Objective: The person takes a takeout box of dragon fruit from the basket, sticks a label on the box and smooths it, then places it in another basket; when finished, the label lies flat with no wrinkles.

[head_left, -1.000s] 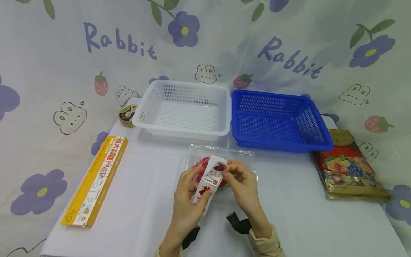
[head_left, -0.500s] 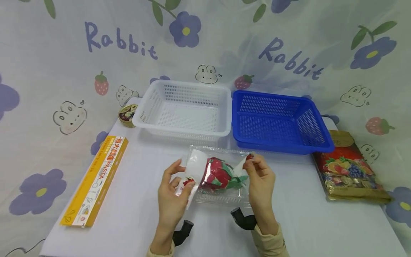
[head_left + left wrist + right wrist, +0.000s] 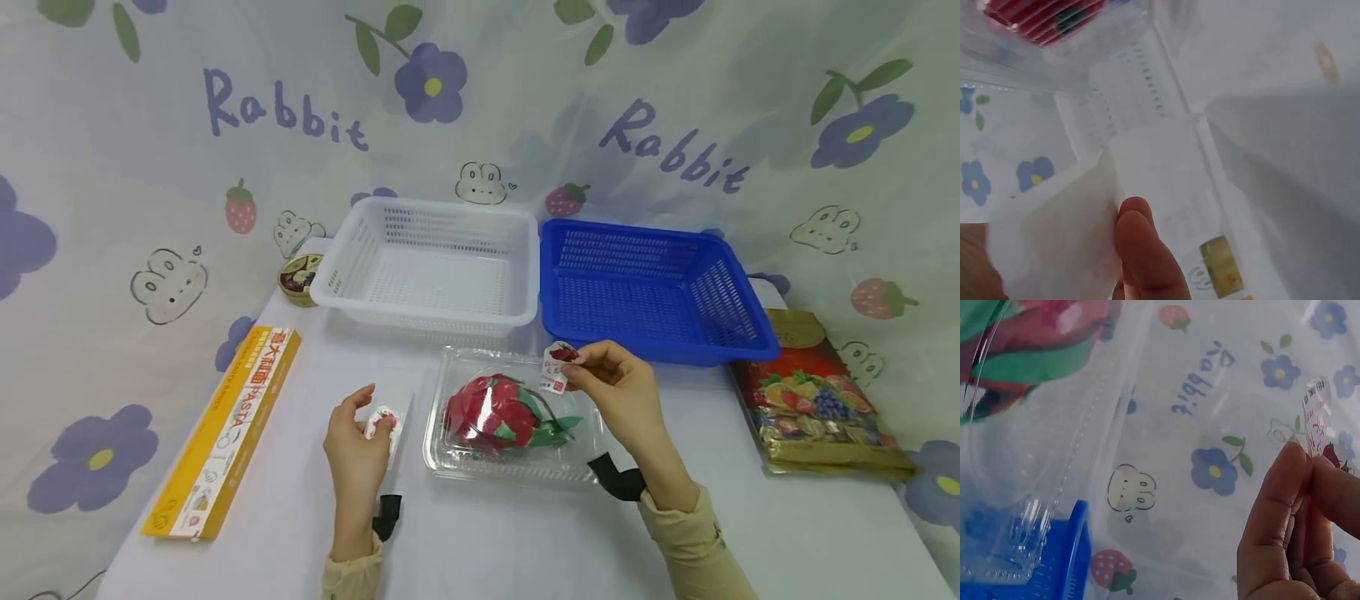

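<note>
My left hand (image 3: 354,454) pinches a white backing strip (image 3: 401,433) with a dragon fruit sticker on its lower part. In the left wrist view the plain side of this strip (image 3: 1060,231) faces the camera, with fingertips on its edge. Between thumb and fingers my right hand (image 3: 628,404) pinches a separate small label sticker (image 3: 555,368) printed with a red fruit and writing. That hand hovers at the right side of a clear plastic clamshell box (image 3: 433,450), the sticker overlapping its upper right corner in the head view. Inside lies a red and green dragon fruit (image 3: 491,412).
Behind the box stand a white basket (image 3: 427,312) and a blue basket (image 3: 637,343). A yellow pasta box (image 3: 225,425) lies at the left, with a round tin (image 3: 298,279) beyond it. At the right lies a red and gold bag (image 3: 825,396).
The sticker has come off its backing strip. My left hand moved left with the strip; my right hand moved right with the sticker, exposing the clear box and dragon fruit between them.
</note>
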Available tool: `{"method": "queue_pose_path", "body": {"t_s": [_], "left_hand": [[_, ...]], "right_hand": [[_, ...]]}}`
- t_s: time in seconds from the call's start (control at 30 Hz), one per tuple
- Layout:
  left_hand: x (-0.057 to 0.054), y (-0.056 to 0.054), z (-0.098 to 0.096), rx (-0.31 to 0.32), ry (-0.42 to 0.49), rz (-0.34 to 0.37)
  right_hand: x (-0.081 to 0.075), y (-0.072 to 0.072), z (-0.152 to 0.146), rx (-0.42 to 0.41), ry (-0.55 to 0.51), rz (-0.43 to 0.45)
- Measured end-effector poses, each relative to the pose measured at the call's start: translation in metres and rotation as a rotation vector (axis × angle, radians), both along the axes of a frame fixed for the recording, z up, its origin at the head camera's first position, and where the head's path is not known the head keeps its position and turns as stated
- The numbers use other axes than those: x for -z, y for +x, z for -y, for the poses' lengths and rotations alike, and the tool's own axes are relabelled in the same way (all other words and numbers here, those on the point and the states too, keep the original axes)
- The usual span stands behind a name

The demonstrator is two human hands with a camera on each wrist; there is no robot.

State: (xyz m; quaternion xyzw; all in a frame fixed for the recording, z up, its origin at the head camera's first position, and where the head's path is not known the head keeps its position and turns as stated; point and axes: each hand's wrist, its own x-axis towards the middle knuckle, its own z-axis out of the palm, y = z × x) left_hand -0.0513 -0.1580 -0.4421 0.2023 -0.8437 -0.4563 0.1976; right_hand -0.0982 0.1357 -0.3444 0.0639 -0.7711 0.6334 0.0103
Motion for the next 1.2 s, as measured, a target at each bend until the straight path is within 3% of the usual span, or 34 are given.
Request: {"method": "queue_pose_path", "body": {"t_s": [0.17,0.23,0.3,0.4,0.53,0.63,0.73,0.83,1.03,1.2], "left_hand": [[0.007,0.0,0.002,-0.002,-0.093,0.16],[0.006,0.001,0.0,-0.016,-0.149,0.149],[0.004,0.001,-0.004,-0.031,-0.2,0.039],[-0.001,-0.001,-0.017,-0.006,-0.29,-0.246],[-0.011,-0.003,-0.048,0.16,-0.425,-0.609],[-0.015,-0.003,-0.074,0.331,-0.516,-0.765],[-0.014,0.001,-0.096,0.494,-0.597,-0.797],[-0.011,0.005,-0.109,0.596,-0.661,-0.778],[-0.007,0.006,-0.113,0.633,-0.684,-0.816],[-0.004,0.006,-0.11,0.653,-0.681,-0.79]], "right_hand": [[0.002,-0.016,-0.004,-0.07,0.187,0.052],[0.004,-0.022,-0.004,-0.109,0.232,0.076],[0.007,-0.029,-0.004,-0.152,0.265,0.114],[0.01,-0.035,-0.003,-0.227,0.311,0.165],[0.014,-0.04,-0.002,-0.313,0.355,0.191],[0.016,-0.043,0.0,-0.362,0.36,0.196],[0.017,-0.043,0.0,-0.411,0.346,0.22],[0.018,-0.041,0.001,-0.474,0.313,0.269],[0.021,-0.038,0.001,-0.588,0.257,0.343],[0.021,-0.036,0.001,-0.61,0.261,0.353]]}}
